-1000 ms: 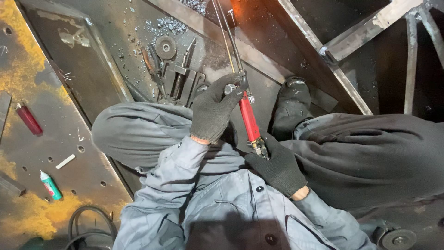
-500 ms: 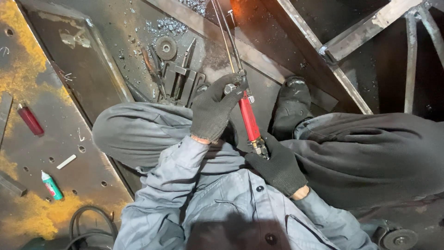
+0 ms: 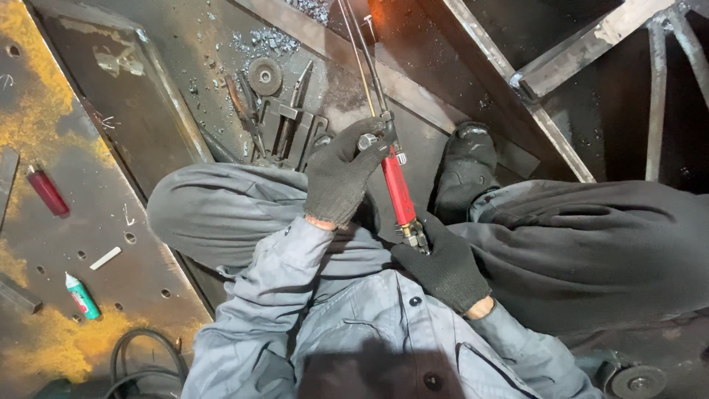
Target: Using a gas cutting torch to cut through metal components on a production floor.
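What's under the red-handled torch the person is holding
Under the red-handled torch lie the person's grey trouser legs and dark metal plate. The right hand covers its rear end; the left hand grips the valve end.

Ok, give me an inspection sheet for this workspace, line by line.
Surface: dark steel plate with yellow-orange staining, small holes and metal chips.
Job's things: red-handled cutting torch, its thin tubes running toward an orange glow.
Clutter: grinding disc, pliers, red cylinder, green-capped tube, white chalk stick.
Grippers: gloved left hand on the torch's valve end; gloved right hand at its rear end.
Cables: black hose coil.
Surroundings: steel frame bars, black boot.
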